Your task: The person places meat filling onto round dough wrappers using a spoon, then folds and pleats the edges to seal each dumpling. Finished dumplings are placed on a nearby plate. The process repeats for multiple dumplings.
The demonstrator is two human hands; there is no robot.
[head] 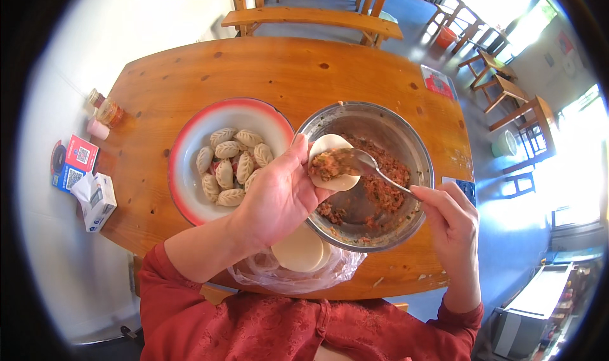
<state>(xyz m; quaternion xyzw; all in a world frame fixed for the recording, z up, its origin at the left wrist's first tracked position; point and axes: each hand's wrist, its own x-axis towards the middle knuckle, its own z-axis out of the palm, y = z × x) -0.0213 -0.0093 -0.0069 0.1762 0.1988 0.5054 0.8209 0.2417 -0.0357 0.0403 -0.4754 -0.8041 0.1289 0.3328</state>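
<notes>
A round dough wrapper (349, 182) lies in my left hand (280, 194), over the left side of a metal bowl (426, 170) of minced filling (387, 175). My right hand (449, 218) grips the handle of a metal spoon (387, 176). The spoon's bowl touches filling (330, 165) on the wrapper. On the left, a white enamel basin (190, 123) with a red rim holds several pleated dumplings (224, 173); my left hand and forearm hide part of it. Near my body, more round wrappers (297, 251) lie on a clear plastic bag (328, 275).
The wooden table (266, 70) carries a tissue box (101, 201), spice jars (109, 111), a pink cup (97, 128) and a stand with printed codes (76, 161) by the left wall. A wooden bench (309, 21) stands beyond the far edge.
</notes>
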